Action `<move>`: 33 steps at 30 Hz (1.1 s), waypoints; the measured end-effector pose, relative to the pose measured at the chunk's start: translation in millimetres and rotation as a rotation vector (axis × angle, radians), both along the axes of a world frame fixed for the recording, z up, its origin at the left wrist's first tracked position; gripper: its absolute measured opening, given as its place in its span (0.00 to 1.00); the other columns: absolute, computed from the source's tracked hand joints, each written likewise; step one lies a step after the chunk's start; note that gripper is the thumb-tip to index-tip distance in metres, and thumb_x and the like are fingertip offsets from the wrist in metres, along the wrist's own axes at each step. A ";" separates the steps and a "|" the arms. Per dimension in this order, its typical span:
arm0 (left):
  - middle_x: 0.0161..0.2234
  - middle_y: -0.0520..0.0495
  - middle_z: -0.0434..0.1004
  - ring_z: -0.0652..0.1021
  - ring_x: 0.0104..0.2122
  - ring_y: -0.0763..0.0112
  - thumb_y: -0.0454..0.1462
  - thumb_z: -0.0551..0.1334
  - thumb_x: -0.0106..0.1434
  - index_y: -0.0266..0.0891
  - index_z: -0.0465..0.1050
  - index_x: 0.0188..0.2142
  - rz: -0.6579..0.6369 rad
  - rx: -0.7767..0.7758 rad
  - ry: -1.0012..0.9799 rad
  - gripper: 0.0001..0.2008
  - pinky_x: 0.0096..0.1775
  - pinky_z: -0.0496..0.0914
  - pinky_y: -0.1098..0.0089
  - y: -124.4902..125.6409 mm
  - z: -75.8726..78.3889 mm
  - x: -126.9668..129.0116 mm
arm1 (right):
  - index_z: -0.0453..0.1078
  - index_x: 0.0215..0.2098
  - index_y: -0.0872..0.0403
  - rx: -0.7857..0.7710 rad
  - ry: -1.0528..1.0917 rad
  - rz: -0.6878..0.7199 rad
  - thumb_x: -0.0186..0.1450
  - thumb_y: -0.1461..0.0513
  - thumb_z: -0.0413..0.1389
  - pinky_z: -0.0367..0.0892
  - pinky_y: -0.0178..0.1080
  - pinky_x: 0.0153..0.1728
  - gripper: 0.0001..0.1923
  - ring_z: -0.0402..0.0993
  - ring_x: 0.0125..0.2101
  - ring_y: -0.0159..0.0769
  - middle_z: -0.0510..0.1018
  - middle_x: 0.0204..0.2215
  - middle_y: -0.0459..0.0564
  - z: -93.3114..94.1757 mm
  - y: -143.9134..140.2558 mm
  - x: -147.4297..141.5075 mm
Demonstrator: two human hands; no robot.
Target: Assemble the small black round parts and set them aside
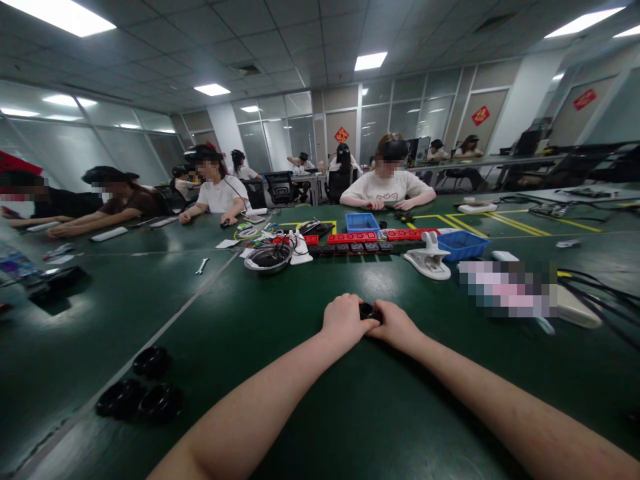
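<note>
Both my hands meet over the middle of the green table, gripping one small black ring-shaped part (369,311) between them. My left hand (346,320) curls round its left side, thumb at the near edge. From the other side, my right hand (396,324) holds it with bent fingers, its thumb close to the left thumb. The opening of the ring faces up toward me; its lower part is hidden by my fingers. To the left of my left forearm lie three similar black rings, among them a rear one (151,361) and a right front one (161,403).
Beyond my hands stand a metal bowl (269,259), red power strips (353,237), a blue bin (463,245) and a white clamp stand (429,257). A wrench (202,266) lies left. Cables (595,293) run at the right. Co-workers sit across and along the left.
</note>
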State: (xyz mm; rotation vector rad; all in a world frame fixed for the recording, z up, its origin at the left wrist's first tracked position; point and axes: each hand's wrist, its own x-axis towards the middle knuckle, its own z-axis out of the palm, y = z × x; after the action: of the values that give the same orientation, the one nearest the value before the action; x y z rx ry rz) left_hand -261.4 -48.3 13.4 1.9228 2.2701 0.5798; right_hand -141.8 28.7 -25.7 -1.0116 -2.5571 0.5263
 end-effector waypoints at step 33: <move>0.30 0.50 0.66 0.67 0.29 0.73 0.46 0.62 0.44 0.40 0.68 0.39 -0.488 -0.079 -0.138 0.22 0.30 0.60 0.74 7.5 10.9 -25.0 | 0.65 0.40 0.56 -0.471 0.036 0.516 0.49 0.61 0.56 0.58 0.38 0.39 0.20 0.64 0.37 0.36 0.69 0.37 0.48 21.3 22.7 17.4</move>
State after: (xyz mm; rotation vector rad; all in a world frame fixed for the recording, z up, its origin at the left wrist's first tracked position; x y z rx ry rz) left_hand -286.5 -40.7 24.3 2.2034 1.6269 0.5261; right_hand -124.4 51.4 -4.4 -0.4356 -2.7156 1.3144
